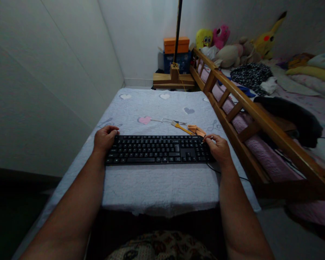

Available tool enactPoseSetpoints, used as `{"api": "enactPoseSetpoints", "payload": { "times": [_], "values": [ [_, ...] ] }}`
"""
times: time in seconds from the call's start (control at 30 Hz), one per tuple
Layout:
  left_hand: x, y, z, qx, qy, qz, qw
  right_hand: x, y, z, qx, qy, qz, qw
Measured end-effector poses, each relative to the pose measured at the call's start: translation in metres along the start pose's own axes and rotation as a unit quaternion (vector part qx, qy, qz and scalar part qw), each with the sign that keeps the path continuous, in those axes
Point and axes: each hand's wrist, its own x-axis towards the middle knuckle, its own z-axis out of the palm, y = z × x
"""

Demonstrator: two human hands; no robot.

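Observation:
A black full-size keyboard (151, 148) lies across the cloth-covered table, with its space bar side towards me. My left hand (105, 139) is closed around its left end, the thumb and fingers at the upper left corner. At the right end, over the number keys, my right hand (216, 146) is closed with the fingertips pinched at the upper right corner. Just beyond the keyboard lie a small brush (182, 128) with a yellow handle, a thin wire tool (168, 120) and a crumpled orange cloth (197, 130).
A pale tablecloth (159, 184) with heart prints covers the table. The keyboard's cable (213, 169) runs under my right wrist. A wooden bed rail (233, 90) borders the right side, with plush toys and clothes beyond. Boxes (176, 46) and a wooden stand (174, 77) are at the back.

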Motion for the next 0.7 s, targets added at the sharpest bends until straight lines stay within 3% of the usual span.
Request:
{"api": "enactPoseSetpoints", "payload": {
  "times": [0.7],
  "values": [
    [-0.0006, 0.0028, 0.0005, 0.002, 0.002, -0.007, 1.0, -0.0004, -0.0027, 0.0056, 0.012, -0.005, -0.007, 1.0]
  ]
}}
